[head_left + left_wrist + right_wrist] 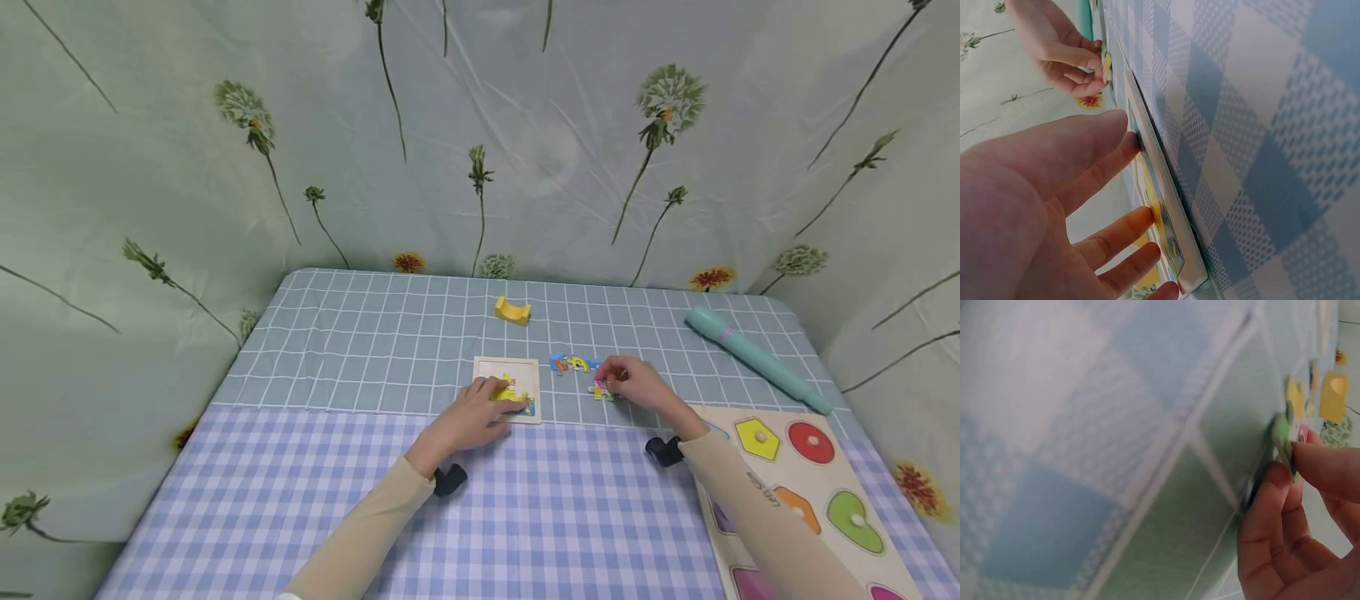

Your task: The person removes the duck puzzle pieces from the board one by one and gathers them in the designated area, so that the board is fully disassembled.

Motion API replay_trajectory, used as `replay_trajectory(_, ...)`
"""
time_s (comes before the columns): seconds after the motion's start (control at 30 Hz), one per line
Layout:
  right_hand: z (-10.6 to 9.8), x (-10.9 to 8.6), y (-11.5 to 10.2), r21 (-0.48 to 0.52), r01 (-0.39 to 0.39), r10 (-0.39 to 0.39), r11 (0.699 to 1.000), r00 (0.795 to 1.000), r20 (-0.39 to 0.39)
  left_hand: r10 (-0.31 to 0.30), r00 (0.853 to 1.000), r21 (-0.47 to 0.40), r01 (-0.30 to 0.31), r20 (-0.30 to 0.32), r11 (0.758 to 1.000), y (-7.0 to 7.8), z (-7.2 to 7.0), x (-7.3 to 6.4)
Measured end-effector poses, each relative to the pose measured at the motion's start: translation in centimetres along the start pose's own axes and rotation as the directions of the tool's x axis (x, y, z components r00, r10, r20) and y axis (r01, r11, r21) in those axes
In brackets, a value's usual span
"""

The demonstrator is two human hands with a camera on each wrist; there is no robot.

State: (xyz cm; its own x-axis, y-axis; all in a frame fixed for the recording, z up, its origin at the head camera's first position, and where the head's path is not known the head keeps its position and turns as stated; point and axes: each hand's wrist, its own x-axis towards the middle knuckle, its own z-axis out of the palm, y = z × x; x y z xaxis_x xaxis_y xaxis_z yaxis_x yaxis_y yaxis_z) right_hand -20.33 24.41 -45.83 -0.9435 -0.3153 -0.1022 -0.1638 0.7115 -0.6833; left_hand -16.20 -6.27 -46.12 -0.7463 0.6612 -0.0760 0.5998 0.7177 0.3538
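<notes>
Head view: left hand [471,412], loosely spread, touches one puzzle tray [525,371]; right hand [637,384] pinches one puzzle piece [599,391].

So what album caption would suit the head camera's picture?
Left hand touches a small puzzle tray while the right hand pinches a colourful piece.

Soft, even light left a faint sheen on the grey-green, flower-printed fabric backdrop [555,158]. The left wrist view was dimmer; the right blurred the blue-and-white checked cloth [1072,456].
</notes>
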Motion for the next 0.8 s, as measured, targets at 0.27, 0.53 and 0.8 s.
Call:
replay_trajectory(0.27, 0.2, -0.1, -0.5, -0.180, 0.036, -0.043, 0.983, 0.998, -0.035, 0.021, 0.999, -0.026, -0.022, -0.029, 0.999, -0.1, 0.2, -0.3)
replay_trajectory(0.53, 0.1, 0.0, -1.0, -0.239, 0.036, -0.039, 0.970, 0.999, -0.009, 0.028, 0.998, -0.057, -0.031, -0.060, 0.998, -0.8, 0.1, -1.1)
replay_trajectory(0.8, 1.7, 1.1, -2.9, -0.022, 0.164, -0.164, 0.986, 0.986, -0.017, 0.016, 0.999, -0.094, -0.020, -0.043, 0.995, -2.3, -0.1, -2.4)
